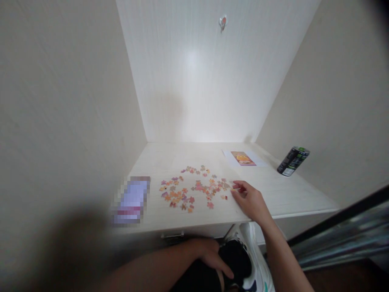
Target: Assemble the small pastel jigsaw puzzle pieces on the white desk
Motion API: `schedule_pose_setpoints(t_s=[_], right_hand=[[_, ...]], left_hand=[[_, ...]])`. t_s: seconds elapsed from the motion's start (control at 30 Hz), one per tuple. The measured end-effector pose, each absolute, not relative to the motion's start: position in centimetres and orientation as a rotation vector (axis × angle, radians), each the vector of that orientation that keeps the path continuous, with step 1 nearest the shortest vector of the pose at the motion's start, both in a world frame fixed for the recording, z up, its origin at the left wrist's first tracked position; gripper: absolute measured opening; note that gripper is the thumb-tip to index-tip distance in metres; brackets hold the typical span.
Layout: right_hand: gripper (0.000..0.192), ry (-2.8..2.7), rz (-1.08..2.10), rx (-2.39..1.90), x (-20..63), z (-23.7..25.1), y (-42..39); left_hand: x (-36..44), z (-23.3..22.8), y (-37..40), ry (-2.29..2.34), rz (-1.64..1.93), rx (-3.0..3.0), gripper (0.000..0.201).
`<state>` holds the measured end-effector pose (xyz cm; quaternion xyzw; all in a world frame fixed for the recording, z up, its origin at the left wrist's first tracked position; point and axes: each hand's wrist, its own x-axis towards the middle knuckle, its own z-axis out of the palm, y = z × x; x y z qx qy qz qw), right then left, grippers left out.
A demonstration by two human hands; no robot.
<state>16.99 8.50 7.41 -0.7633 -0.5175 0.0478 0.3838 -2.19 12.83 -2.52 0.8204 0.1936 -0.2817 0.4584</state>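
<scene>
Many small jigsaw puzzle pieces (176, 196) in orange, pink and purple lie scattered over the white desk (188, 219). At the right edge of the spread, my right hand (251, 200) is closed, with a puzzle piece (234, 188) between thumb and fingertips. The piece is small and partly covered. Below the desk edge, my left hand (212, 255) rests against my lower leg, beside a black sock (235, 257) and a white shoe (257, 251). Its thumb is stretched out and some fingers are hidden; it holds nothing that I can see.
A printed reference picture (243, 158) lies on white paper at the back right. Near the right wall stands a black can (293, 161). A blurred-out phone-like rectangle (132, 200) lies at the left. Walls enclose the desk, with a hook (223, 22) high on the back panel.
</scene>
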Motion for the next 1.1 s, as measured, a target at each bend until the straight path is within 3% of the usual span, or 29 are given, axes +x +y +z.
schedule_pose_setpoints(t_s=[0.17, 0.4, 0.57, 0.7, 0.83, 1.1], right_hand=[[0.034, -1.289, 0.208, -1.884, 17.0, 7.3, 8.3], [0.034, -1.262, 0.225, -1.924, 17.5, 6.9, 8.6], [0.027, -1.446, 0.261, -1.869, 18.5, 9.7, 11.7], [0.02, -1.901, 0.571, -1.787, 18.7, 13.9, 16.2], [0.026, -2.132, 0.97, -1.875, 18.5, 16.7, 20.4], [0.031, -2.084, 0.882, -1.812, 21.3, 14.7, 22.5]], left_hand=[[-2.5, -1.8, 13.1, 0.449, -0.693, 1.958, 0.068], [-2.4, -2.2, 13.4, 0.323, -0.522, 1.904, 0.072], [-2.3, -2.2, 13.7, 0.261, -0.527, 1.842, 0.067], [-2.5, -2.3, 13.8, 0.26, -0.526, 1.796, 0.07], [-2.5, -2.3, 14.1, 0.252, -0.539, 1.814, 0.071], [-2.4, -1.7, 14.2, 0.272, -0.482, 1.87, 0.075]])
